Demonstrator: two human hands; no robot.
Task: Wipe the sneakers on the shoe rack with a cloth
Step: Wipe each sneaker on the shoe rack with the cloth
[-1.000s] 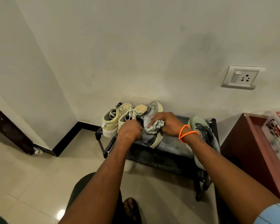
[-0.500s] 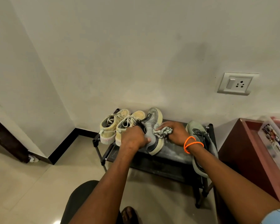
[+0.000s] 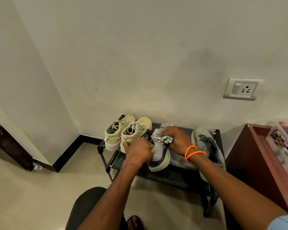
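A grey sneaker [image 3: 160,155] with a pale sole stands on the black shoe rack [image 3: 178,176]. My left hand [image 3: 139,151] grips its heel and collar. My right hand [image 3: 175,138], with orange bands at the wrist, holds a crumpled grey cloth [image 3: 161,137] against the sneaker's upper near the toe. The matching grey sneaker [image 3: 208,148] lies at the rack's right end. Two beige lace-up sneakers [image 3: 123,131] sit side by side at the left end.
The rack stands against a white wall with a socket plate [image 3: 241,88]. A reddish-brown cabinet [image 3: 256,156] with a clear plastic box [image 3: 284,146] on it is close on the right. Pale tiled floor [image 3: 32,196] spreads to the left and front. A dark door frame [image 3: 12,146] is at far left.
My right hand has carried the cloth from the sneaker's right side up and over toward its toe. The left hand keeps its grip on the sneaker's heel.
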